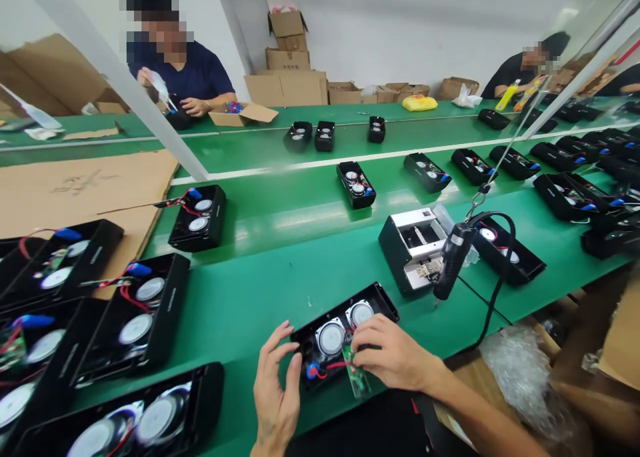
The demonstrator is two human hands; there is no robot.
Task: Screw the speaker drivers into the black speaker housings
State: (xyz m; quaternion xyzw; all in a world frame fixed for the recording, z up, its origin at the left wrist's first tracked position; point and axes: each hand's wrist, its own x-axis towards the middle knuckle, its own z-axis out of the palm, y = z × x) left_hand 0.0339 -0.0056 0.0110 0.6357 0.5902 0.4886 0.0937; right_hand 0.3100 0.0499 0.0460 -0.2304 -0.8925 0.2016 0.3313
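A black speaker housing with two round silver drivers lies on the green belt at the near edge. My left hand steadies its left end, fingers spread against the casing. My right hand rests over the housing's near side, fingers curled and pinching a small green circuit board with red wires and a blue part beside it.
Several more open speaker housings lie at the left and along the green conveyor. An electric screwdriver hangs on a cable beside a white-and-black box. Two other people sit across the line. Cardboard sheet at left.
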